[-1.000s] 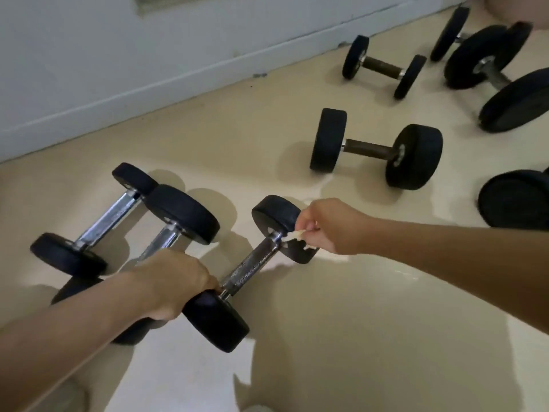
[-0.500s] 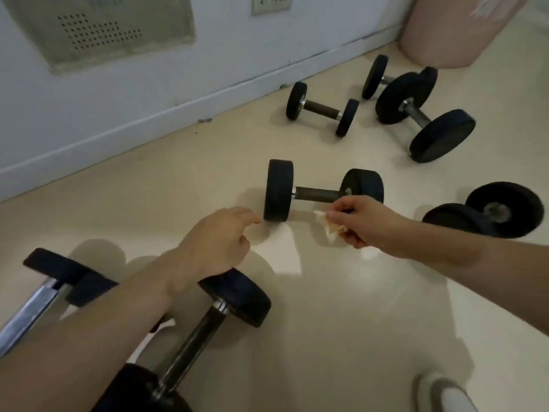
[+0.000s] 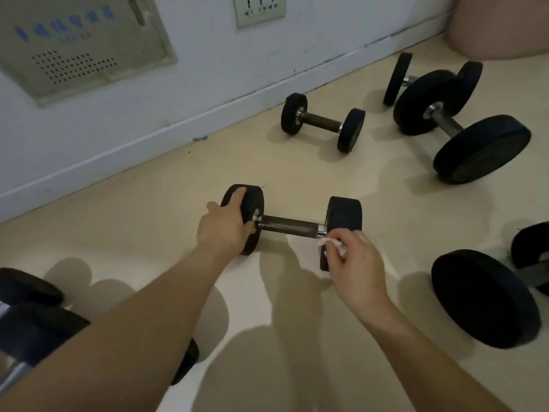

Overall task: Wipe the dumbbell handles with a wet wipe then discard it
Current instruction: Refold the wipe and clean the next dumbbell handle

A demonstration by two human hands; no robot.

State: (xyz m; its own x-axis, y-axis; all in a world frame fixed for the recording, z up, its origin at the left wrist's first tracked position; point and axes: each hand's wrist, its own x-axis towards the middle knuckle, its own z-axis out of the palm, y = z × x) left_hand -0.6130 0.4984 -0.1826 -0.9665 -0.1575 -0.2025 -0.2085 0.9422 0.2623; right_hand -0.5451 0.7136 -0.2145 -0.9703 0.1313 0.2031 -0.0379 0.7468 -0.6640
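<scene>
A black dumbbell with a dark knurled handle (image 3: 286, 227) lies on the beige floor in the middle of the view. My left hand (image 3: 223, 227) grips its left weight plate (image 3: 252, 203), fingers over the top edge. My right hand (image 3: 355, 264) pinches a crumpled white wet wipe (image 3: 334, 244) at the right end of the handle, just in front of the right plate (image 3: 344, 215). The wipe touches the chrome collar there.
A small dumbbell (image 3: 322, 121) lies near the white baseboard. Two larger dumbbells (image 3: 445, 123) sit at the back right, another (image 3: 487, 295) at the right edge. Chrome-handled dumbbells (image 3: 26, 322) lie at the lower left. A pink cylinder (image 3: 499, 25) stands in the corner.
My view has moved from the chrome dumbbells to the dark-handled one. My left hand has taken hold of its left plate. My right hand has brought the wipe to the handle's right end.
</scene>
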